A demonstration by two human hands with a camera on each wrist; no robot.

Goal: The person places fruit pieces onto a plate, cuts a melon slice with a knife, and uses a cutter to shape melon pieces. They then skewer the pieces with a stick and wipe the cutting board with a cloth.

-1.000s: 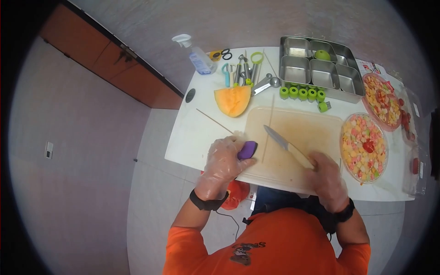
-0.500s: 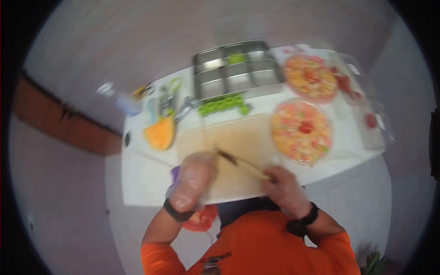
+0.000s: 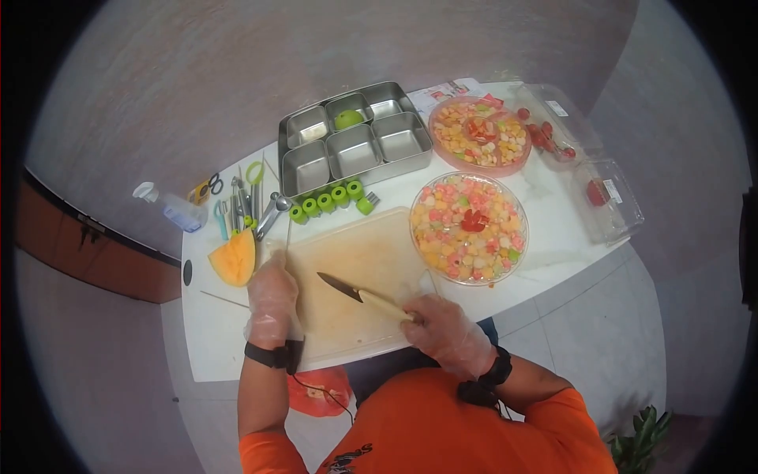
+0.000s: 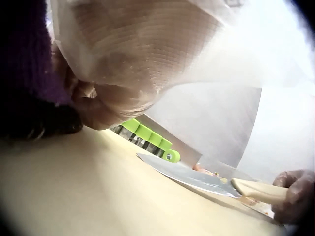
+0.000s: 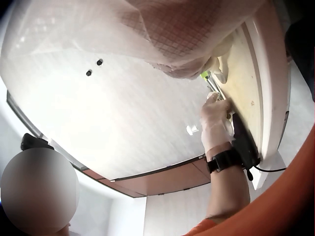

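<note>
My gloved left hand (image 3: 272, 304) is over the left edge of the pale cutting board (image 3: 347, 245). In the left wrist view its fingers curl beside a purple-and-black thing (image 4: 27, 64), which it holds; the head view hides that thing. My gloved right hand (image 3: 448, 336) grips the cream handle of a knife (image 3: 383, 305) above the board. The dark blade points up and left, towards the left hand. An orange melon wedge (image 3: 233, 259) lies just beyond the left hand. One thin stick (image 3: 225, 300) lies left of that hand.
A steel tray (image 3: 355, 178) with compartments holds a green fruit (image 3: 348, 119). Green-topped cutters (image 3: 325, 202) stand before it. Two fruit platters, nearer (image 3: 470, 261) and farther (image 3: 505, 162), sit right, beside clear boxes (image 3: 612, 201). Tools (image 3: 246, 197) and a spray bottle (image 3: 180, 213) are left.
The head view has swung right, shifting the table left in it. My left hand has turned, its fingers now pointing away from me, and the purple thing has gone from that view. My right hand still grips the knife.
</note>
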